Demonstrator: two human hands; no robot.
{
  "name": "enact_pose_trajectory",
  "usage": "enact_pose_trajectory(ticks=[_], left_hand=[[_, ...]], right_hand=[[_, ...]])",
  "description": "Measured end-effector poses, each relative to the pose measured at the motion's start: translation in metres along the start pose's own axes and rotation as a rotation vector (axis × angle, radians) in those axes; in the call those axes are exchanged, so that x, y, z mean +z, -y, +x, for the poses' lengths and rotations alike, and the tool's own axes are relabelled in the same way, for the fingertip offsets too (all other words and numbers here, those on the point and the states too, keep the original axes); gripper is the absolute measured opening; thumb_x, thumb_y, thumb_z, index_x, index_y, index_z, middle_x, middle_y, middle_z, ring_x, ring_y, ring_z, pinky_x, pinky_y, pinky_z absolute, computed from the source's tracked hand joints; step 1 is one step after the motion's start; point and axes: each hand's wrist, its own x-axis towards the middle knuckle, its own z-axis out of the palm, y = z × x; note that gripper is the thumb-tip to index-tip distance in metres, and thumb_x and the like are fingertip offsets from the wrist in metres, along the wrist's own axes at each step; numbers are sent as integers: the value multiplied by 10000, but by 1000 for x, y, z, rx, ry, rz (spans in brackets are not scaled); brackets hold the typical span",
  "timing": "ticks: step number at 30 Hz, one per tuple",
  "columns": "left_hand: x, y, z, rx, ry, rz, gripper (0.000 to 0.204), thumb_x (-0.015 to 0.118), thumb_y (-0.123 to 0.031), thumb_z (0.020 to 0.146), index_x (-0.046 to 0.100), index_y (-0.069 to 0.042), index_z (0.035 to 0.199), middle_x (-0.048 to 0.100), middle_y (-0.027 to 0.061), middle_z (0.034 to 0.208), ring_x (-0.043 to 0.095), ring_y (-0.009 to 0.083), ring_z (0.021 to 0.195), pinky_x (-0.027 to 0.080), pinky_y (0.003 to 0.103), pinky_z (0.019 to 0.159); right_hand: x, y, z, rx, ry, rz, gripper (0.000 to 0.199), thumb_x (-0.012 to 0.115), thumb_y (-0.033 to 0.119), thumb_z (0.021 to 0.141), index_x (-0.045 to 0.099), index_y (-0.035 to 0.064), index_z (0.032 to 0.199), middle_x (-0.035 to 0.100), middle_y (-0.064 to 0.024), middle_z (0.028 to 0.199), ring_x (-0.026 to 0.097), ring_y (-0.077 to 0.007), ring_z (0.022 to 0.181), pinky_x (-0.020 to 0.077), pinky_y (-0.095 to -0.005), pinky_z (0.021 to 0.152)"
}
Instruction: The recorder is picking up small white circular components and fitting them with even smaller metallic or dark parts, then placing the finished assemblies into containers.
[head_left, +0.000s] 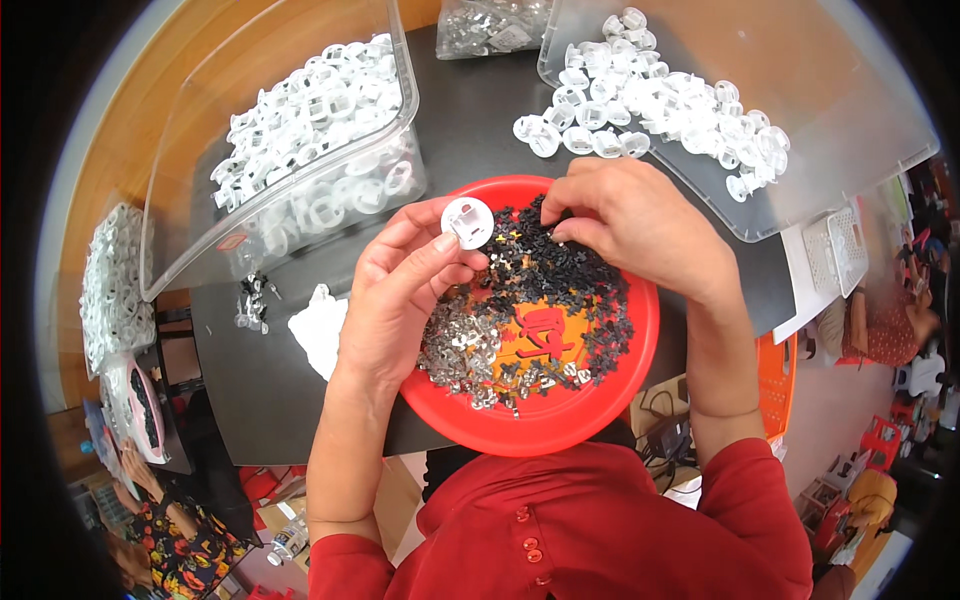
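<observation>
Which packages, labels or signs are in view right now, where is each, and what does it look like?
Plastic bag: top centre, clear, holding silvery parts.
Sticker: on the left clear bin, low corner, small red rectangle.
Red mark: on the bottom of the red tray, partly under black and silver parts.

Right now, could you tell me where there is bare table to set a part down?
Bare dark table lies between the clear bin and the clear lid, above the red dish. The dish itself is crowded beneath the left hand and right hand.

Left hand (400, 290) pinches a white round cap (467, 222) above the red dish (560, 425); right hand (630, 225) picks among black pieces (575, 280) inside it.
</observation>
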Motion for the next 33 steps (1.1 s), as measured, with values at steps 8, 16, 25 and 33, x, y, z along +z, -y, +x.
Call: enact_pose_trajectory(ticks=[8, 16, 25, 33], left_hand=[[6, -3, -2, 22, -23, 13, 359, 577, -68, 871, 532, 2, 1221, 627, 87, 1076, 623, 133, 911, 536, 265, 820], [3, 0, -2, -14, 87, 21, 178, 612, -193, 921, 608, -46, 1022, 649, 46, 984, 601, 93, 788, 496, 232, 693], [11, -3, -10, -35, 56, 278, 166, 638, -188, 915, 605, -85, 1042, 626, -37, 880, 574, 29, 788, 432, 179, 633], [8, 1, -8, 13, 35, 294, 157, 629, -197, 924, 637, -71, 1017, 625, -35, 832, 548, 25, 746, 417, 183, 613]], right_hand=[[5, 0, 1, -53, 3, -11, 104, 661, 110, 785, 641, 21, 833, 607, -108, 782, 606, -306, 757, 473, -396, 688], [-1, 10, 9, -153, -131, 305, 112, 656, 119, 808, 637, 19, 854, 595, -103, 765, 588, -289, 728, 464, -367, 666], [3, 18, 11, -264, -212, 391, 133, 688, -32, 740, 677, 19, 862, 627, -73, 779, 611, -201, 724, 477, -300, 634], [11, 21, 13, -313, -236, 433, 97, 680, 47, 790, 667, 29, 884, 579, -90, 787, 595, -249, 700, 472, -330, 619]])
